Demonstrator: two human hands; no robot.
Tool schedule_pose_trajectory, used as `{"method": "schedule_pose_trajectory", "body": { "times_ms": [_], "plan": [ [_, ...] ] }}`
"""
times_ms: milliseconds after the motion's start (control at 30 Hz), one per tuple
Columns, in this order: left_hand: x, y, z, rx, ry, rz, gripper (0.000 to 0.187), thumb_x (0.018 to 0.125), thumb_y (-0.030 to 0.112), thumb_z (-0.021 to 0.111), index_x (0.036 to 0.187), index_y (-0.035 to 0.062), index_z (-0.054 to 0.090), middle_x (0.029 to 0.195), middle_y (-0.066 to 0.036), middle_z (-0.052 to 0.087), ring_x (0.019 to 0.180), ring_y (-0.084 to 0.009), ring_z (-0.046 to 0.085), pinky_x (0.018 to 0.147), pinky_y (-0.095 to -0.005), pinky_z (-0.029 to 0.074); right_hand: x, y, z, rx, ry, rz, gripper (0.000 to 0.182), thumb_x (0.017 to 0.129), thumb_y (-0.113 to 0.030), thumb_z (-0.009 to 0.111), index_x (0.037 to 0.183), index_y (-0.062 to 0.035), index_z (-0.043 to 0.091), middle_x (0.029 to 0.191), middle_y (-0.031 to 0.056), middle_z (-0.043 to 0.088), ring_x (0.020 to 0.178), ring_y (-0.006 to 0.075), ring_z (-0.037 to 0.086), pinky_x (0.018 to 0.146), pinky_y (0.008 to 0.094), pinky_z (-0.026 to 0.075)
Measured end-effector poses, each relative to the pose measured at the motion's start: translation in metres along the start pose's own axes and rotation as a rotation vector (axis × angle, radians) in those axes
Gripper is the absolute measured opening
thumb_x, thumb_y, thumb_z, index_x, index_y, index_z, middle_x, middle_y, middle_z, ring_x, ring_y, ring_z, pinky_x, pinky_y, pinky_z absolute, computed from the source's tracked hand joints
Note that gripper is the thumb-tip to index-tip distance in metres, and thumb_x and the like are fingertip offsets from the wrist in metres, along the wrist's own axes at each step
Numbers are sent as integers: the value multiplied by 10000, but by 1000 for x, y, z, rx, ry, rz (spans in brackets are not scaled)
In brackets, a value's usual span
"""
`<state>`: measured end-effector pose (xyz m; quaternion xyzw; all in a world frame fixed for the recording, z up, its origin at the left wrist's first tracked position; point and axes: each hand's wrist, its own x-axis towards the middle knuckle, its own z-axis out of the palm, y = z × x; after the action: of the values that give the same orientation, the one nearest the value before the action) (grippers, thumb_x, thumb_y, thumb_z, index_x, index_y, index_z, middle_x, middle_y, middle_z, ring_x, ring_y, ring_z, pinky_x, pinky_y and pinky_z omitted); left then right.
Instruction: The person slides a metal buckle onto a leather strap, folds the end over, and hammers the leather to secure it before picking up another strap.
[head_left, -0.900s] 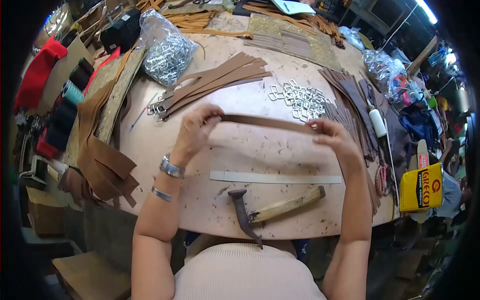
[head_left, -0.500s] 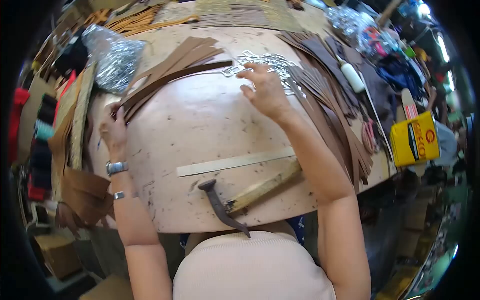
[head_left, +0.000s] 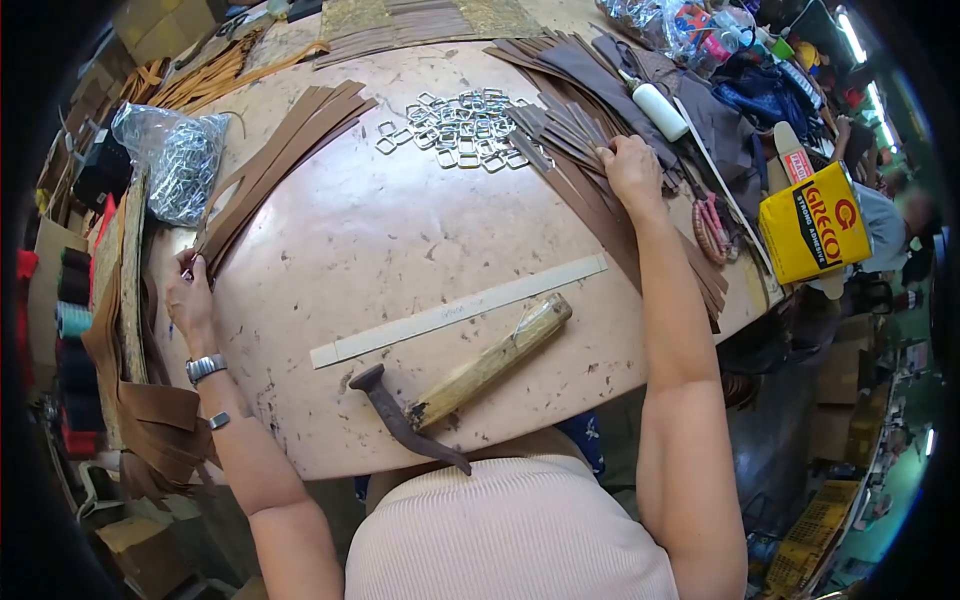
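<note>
My left hand (head_left: 190,298) is at the left table edge, its fingers closed at the lower end of a bundle of brown leather straps (head_left: 275,170). Over on the right, my right hand (head_left: 635,172) has its fingers curled down on the tips of a second, fanned pile of brown straps (head_left: 570,135); the fingertips are partly hidden. Between the two piles lies a heap of silver metal rectangular rings (head_left: 465,130). Closer to me are a pale marked strip (head_left: 460,312) and a hammer (head_left: 490,360) with a wooden handle and dark curved head.
A clear plastic bag of metal rings (head_left: 185,165) stands at the left. On the right are a white bottle (head_left: 660,112), pink-handled scissors (head_left: 712,228) and a yellow adhesive tin (head_left: 815,225). Orange straps (head_left: 215,75) lie at the far left. Another person is at the right.
The strap that arched toward the rings now lies with the left bundle. My right hand has moved right, from beside the rings to the right strap pile. My view has shifted.
</note>
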<state>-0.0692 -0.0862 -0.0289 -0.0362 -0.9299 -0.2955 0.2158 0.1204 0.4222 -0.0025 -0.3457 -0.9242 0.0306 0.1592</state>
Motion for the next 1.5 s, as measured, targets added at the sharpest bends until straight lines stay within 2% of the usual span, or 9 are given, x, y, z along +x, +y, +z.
{"method": "schedule_pose_trajectory", "body": {
  "times_ms": [267,400,500,700,800,900,1000,1133,1500],
  "plan": [
    [-12,31,-13,319,107,96,234,789,213,588,985,86,585,1088,-69,535,974,-248,520,813,-344,427,-3,-4,1,132,118,31,154,744,-203,598,839,-87,562,924,113,586,904,303,553,761,433,421],
    [-20,49,-13,109,76,301,179,805,159,583,948,52,593,1047,-86,548,988,-221,516,838,-330,420,-9,-12,-10,366,201,-53,164,754,-106,561,903,-43,534,837,124,612,773,329,583,677,404,441],
    [-30,72,-1,-233,-81,395,144,797,52,565,932,10,586,1021,-70,547,957,-180,524,799,-287,440,-22,-33,-32,636,56,-119,185,762,0,503,943,-8,540,773,110,598,697,204,586,649,316,451],
    [-52,124,4,-323,-490,425,142,795,122,589,914,44,597,932,-36,584,814,-134,547,696,-267,427,-70,-89,-38,836,-516,-266,203,749,22,464,937,-6,535,753,125,593,692,213,584,661,313,453],
    [-56,120,2,-369,-612,405,133,803,111,580,913,38,595,880,-35,588,746,-118,547,647,-243,427,-101,-116,-34,770,-561,-457,206,748,17,456,933,-5,544,797,191,602,755,301,589,698,341,452],
    [-57,110,-12,-324,-711,430,139,803,101,579,926,35,585,842,-35,581,691,-108,533,608,-230,426,-120,-132,-32,741,-627,-541,199,767,-11,472,945,-5,559,826,194,605,780,307,589,710,352,450],
    [-52,98,-25,-219,-763,483,135,797,91,581,923,42,582,838,-31,576,682,-105,526,592,-229,419,-128,-149,-33,737,-694,-588,187,786,-45,491,949,-1,570,809,183,608,748,290,588,698,345,449],
    [-56,85,-29,-206,-881,357,160,752,143,639,860,46,573,829,-17,511,690,-108,442,635,-240,394,-130,-179,-32,738,-815,-593,183,794,-70,509,948,7,571,789,167,613,698,255,573,672,331,442],
    [-59,71,-28,-273,-850,418,137,765,161,627,824,57,561,815,-16,462,705,-138,407,656,-254,378,-137,-202,-25,746,-899,-560,177,783,-52,518,933,16,583,709,129,606,603,173,532,609,294,437]
  ]
}}
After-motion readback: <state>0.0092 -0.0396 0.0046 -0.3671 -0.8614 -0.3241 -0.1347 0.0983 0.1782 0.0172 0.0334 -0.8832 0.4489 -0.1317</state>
